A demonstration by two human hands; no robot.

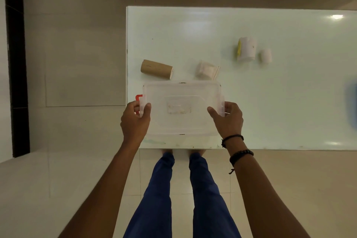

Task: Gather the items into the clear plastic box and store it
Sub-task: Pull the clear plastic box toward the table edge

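Observation:
The clear plastic box [181, 91], lid on, sits at the near left corner of the white table [270, 102]. My left hand [135, 120] grips its left end by the clear latch, where a red clip [138, 97] sticks out. My right hand [228, 120] grips the right end latch. Beyond the box lie a brown cardboard tube [156, 68] and a small white wrapped bundle [205, 70]. Farther right stand a white roll with a yellow edge [246, 49] and a small white roll [266, 56].
A blurred blue object [351, 106] shows at the table's right edge of view. Tiled floor surrounds the table on the left and near side. A dark vertical frame [16, 63] runs along the far left. My legs stand at the table's front edge.

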